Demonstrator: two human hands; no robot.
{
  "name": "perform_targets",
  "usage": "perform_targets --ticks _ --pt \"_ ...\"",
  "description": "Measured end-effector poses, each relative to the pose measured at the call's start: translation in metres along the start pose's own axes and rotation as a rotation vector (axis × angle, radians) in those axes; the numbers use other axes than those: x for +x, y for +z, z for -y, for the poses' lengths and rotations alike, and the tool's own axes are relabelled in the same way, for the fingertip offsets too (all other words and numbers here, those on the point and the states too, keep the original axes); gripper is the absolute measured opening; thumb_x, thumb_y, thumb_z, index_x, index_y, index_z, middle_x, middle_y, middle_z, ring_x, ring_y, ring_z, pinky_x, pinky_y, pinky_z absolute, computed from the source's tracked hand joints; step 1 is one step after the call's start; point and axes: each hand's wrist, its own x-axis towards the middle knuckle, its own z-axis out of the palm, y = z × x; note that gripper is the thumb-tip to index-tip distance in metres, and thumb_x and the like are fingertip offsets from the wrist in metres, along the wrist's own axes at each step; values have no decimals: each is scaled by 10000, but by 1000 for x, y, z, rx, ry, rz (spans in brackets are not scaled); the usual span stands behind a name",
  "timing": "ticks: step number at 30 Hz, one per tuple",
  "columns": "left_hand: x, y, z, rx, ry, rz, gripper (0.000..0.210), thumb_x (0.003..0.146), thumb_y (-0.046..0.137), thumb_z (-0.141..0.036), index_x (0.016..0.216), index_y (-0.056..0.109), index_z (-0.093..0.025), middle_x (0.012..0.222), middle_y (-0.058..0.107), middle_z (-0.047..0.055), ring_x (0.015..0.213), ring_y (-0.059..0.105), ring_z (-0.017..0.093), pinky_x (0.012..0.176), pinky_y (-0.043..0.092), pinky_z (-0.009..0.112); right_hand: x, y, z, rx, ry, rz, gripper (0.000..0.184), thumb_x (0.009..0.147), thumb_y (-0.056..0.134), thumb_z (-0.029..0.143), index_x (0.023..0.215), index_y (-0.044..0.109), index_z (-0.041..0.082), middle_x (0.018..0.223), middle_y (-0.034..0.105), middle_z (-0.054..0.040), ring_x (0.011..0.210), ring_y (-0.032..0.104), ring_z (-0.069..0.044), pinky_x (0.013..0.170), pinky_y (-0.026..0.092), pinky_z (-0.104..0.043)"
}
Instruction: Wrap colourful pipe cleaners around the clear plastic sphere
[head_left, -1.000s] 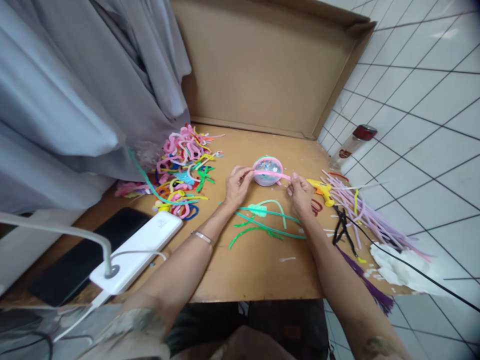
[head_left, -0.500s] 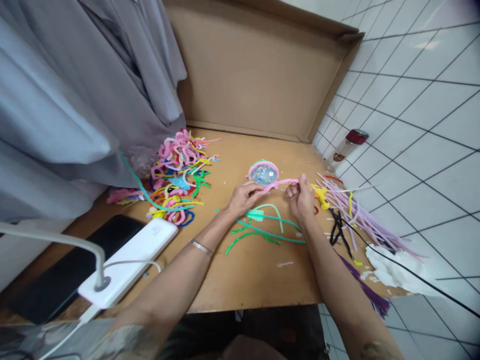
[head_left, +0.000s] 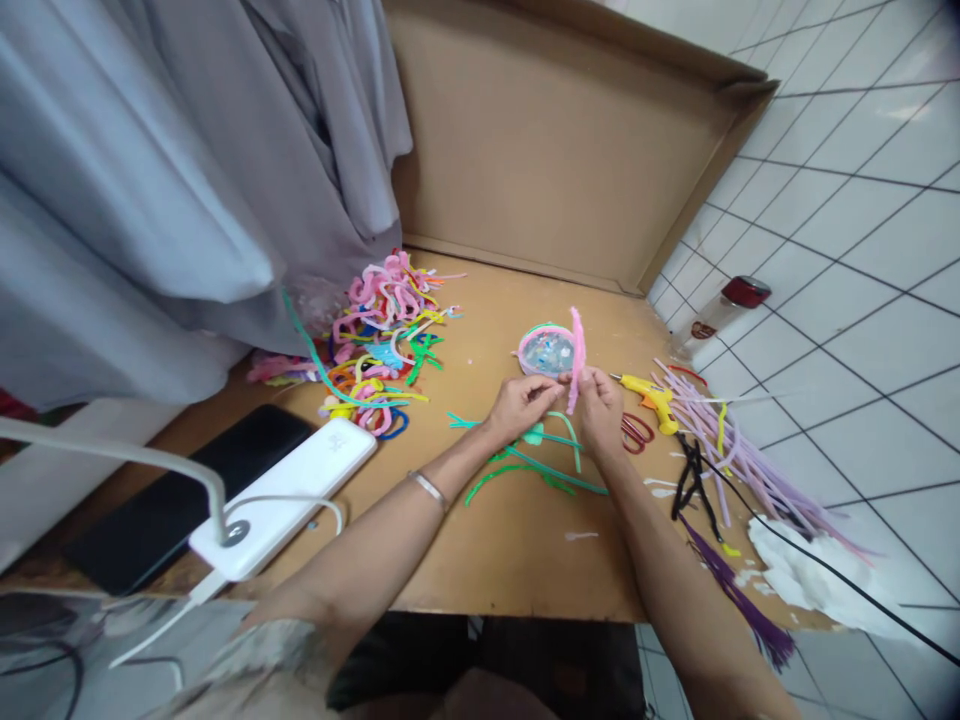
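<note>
A fuzzy pink pipe cleaner [head_left: 577, 345] stands nearly upright between my hands, its lower end hanging below the fingers. My right hand [head_left: 601, 408] is closed on it in a pinch. From the left, my left hand [head_left: 525, 405] meets it with thumb and fingers pressed together at its side; the exact grip point is small. Just behind them sits a clear round dome [head_left: 547, 353] with a pink and green rim and small coloured bits in it. Under my hands lie teal pipe cleaners [head_left: 559, 470] and a bent green one [head_left: 491, 478].
A tangled heap of coloured pipe cleaners [head_left: 386, 320] lies left, near a white power bank [head_left: 281, 500] and a black phone [head_left: 187, 490]. At right are a yellow glue gun [head_left: 651, 397], black-handled pliers [head_left: 694, 485], lilac pipe cleaners [head_left: 735, 445] and a bottle [head_left: 720, 315]. Cardboard [head_left: 525, 140] stands behind.
The pink pipe cleaner went from stretched level between my hands to nearly upright. My hands came closer together. The view shifted slightly, moving the scene to the right.
</note>
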Motion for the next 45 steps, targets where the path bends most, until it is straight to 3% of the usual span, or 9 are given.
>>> perform_targets --ticks 6,8,13,18,22,27,30,36,45 --pt "16 -25 9 88 51 -366 379 935 530 -512 969 678 -165 742 655 22 629 562 114 638 464 237 14 -23 -7 -238 20 155 392 893 518 570 718 551 221 544 449 57 513 381 -115 532 312 -251" --pt "21 -34 13 115 58 -414 398 952 505 -506 1086 663 -167 818 689 45 649 591 119 659 485 246 15 -25 -6 -318 -3 202 401 892 504 574 715 551 217 558 431 54 525 372 -117 527 288 -256" --pt "26 -43 18 282 184 -317 380 976 472 -433 1127 693 -163 1018 714 105 842 651 167 818 512 304 12 -21 2 -379 -61 278 400 890 481 547 667 510 216 564 396 46 546 354 -119 525 266 -256" --pt "24 -43 14 358 187 -179 243 943 535 -333 951 723 -180 904 707 70 843 638 170 817 493 290 13 -21 3 -401 -94 270 388 890 487 514 667 545 202 564 421 43 561 377 -121 534 288 -253" --pt "24 -48 10 331 99 -264 201 925 542 -301 833 674 -179 754 650 21 739 587 148 743 453 258 16 -27 -3 -375 -104 230 329 881 537 468 807 682 182 632 588 18 599 497 -140 593 397 -262" --pt "27 -51 5 198 -41 -398 230 925 533 -288 731 588 -178 598 519 -36 595 472 114 624 382 226 20 -32 -8 -425 -226 118 295 869 585 422 957 746 191 878 763 -61 779 667 -211 747 527 -338" --pt "29 -48 6 109 -84 -428 271 920 543 -274 666 537 -181 560 478 -49 559 432 104 604 361 224 21 -33 -9 -495 -287 44 289 878 578 421 947 753 202 908 780 -84 803 699 -230 776 548 -362" --pt "32 -44 13 -4 -95 -429 298 913 556 -310 645 512 -188 546 463 -51 535 399 101 591 346 230 20 -34 -12 -571 -275 -38 277 878 577 438 864 712 196 735 743 -55 652 665 -202 665 524 -316" --pt "29 -45 10 75 -91 -410 359 891 583 -438 644 524 -185 558 469 -45 552 400 101 579 343 231 20 -36 -3 -547 -294 -154 288 895 564 443 809 689 197 685 667 -24 623 589 -172 642 468 -300"
